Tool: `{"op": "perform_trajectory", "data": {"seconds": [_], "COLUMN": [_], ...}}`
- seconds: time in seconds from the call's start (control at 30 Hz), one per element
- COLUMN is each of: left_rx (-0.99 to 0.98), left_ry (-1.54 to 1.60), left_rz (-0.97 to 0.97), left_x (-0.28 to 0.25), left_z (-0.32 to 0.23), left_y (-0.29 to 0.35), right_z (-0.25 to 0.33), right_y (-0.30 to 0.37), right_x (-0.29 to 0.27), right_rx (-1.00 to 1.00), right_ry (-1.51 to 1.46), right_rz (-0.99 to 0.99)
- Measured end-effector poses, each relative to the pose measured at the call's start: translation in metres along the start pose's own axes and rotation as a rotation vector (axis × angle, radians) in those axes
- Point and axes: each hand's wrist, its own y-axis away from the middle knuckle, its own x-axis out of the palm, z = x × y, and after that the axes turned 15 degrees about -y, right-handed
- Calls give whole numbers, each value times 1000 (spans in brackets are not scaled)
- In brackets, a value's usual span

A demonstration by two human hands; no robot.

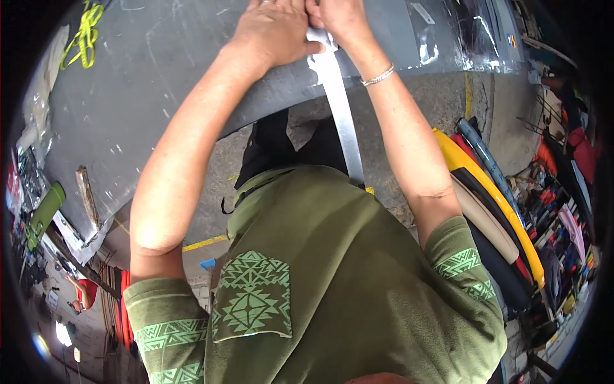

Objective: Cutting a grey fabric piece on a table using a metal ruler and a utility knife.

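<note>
Grey panel (pixel 160 83) is lying flat — left hand (pixel 272 32) pressing down, right hand (pixel 342 19) pinching silver tape strip (pixel 339 102); strip risks creasing if tension is slackening.

Fingertips of the left hand (pixel 272 29) and right hand (pixel 342 19) run off the top edge, so their grip can't be told. The grey strip (pixel 340 109) vanishes behind the green shirt (pixel 332 281). Shelf clutter (pixel 563 211) is too small to identify.

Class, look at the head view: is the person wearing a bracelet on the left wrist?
No. The silver bracelet sits on the right wrist; the left hand has a bare wrist as it presses on the grey panel.
</note>
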Motion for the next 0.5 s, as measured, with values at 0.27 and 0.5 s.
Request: {"op": "perform_trajectory", "data": {"seconds": [0.27,0.5], "left_rx": [-110,-88], "left_ry": [169,173], "left_rz": [-245,-105], "left_x": [35,34], "left_z": [6,-6], "left_y": [-5,-3], "right_z": [33,76], "right_y": [-16,31], "right_x": [-13,-71], "right_rx": [261,195], "right_ry": [-218,-2], "right_rz": [-288,-173]}}
